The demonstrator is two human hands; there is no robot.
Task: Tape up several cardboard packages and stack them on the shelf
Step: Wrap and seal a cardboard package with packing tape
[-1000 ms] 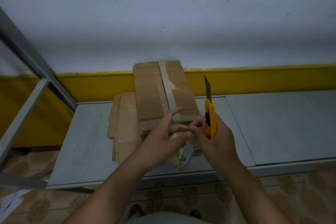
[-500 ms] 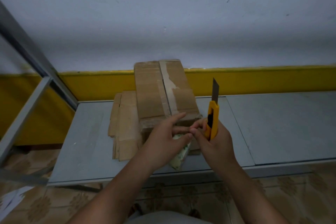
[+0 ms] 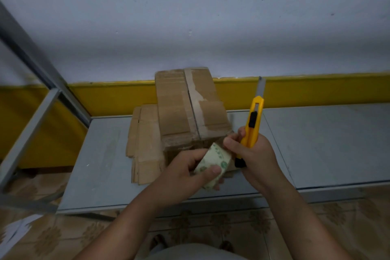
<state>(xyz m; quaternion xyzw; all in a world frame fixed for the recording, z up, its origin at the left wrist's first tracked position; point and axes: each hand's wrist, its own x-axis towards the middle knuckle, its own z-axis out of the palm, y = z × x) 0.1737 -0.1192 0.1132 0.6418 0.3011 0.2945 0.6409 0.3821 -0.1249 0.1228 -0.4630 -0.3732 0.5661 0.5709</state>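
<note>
Left hand (image 3: pixel 183 175) now clasps tape roll (image 3: pixel 215 158), knife (image 3: pixel 253 124) tilted further

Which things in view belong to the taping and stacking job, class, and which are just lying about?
Job: tape roll in the left hand; utility knife in the right hand; cardboard box; flattened cardboard; shelf.
Lying about: white paper on the floor, lower left.
</note>
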